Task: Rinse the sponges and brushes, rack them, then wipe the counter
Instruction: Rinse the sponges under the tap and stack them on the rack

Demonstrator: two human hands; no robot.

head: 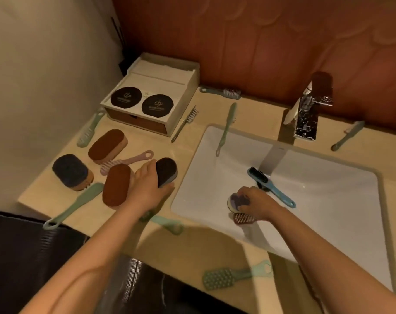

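My left hand (147, 184) grips a dark oval sponge (166, 171) standing on the beige counter (188, 239), just left of the white sink (328, 200). Inside the basin my right hand (256, 203) presses a purple-topped sponge (236, 201) against the sink floor. A small reddish brush (243, 218) lies under that hand. Beside it in the basin lies a blue-handled brush (269, 185) with black bristles. Two brown sponges (107, 145) (116, 185), a dark blue sponge (71, 171) and a pink brush (126, 162) lie on the counter to the left.
A white box (151, 98) with two black discs stands at the back left. Several green brushes lie about the counter, one (225, 129) over the sink's rim, one (233, 276) at the front edge. The chrome faucet (305, 118) rises behind the basin. No water runs.
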